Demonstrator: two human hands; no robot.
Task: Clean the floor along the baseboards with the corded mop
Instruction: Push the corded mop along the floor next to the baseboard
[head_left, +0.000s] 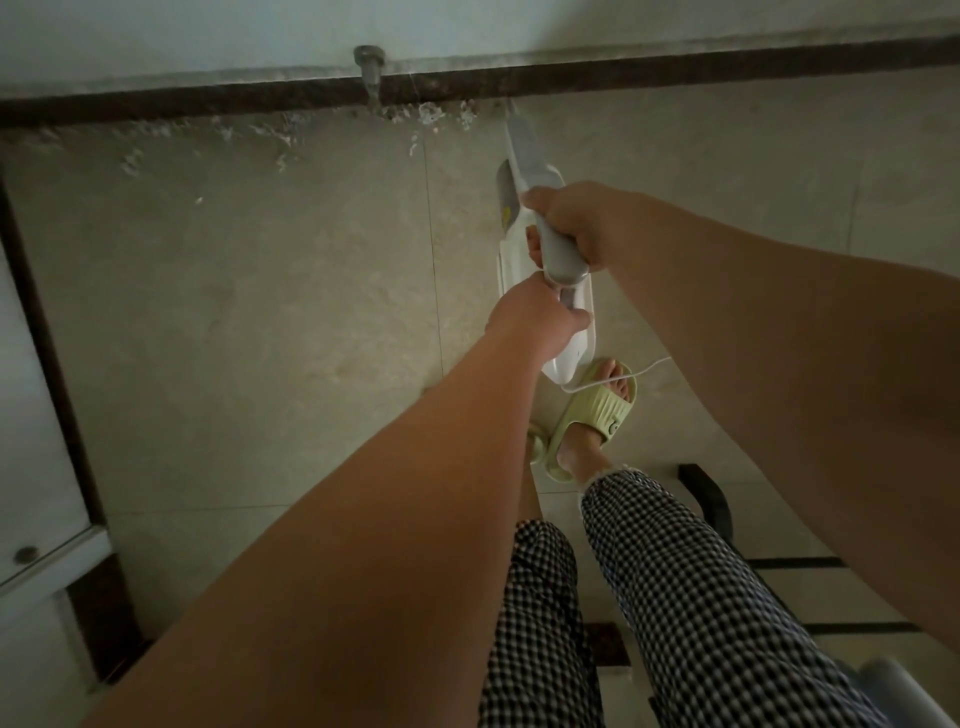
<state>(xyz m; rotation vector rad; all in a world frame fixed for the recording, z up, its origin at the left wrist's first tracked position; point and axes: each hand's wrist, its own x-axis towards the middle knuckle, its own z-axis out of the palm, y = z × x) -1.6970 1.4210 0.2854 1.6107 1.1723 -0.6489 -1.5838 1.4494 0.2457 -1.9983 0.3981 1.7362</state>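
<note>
corded mop (540, 291), both my left hand (540, 317) and right hand (563, 226) wrapped round its handle; risk: cord (613, 378) by my slipper (597, 410) snagging underfoot.

Bare forearms; black-white checked trousers (675, 597); pale green slide sandals (597, 410).

The mop head is hidden behind the mop body (524, 291) and the hands. The white cord (623, 375) passes behind the right forearm; its far run is out of view. The left foot is mostly covered by the left forearm. The dark object (709, 499) near the right leg is too blurred to identify.
</note>
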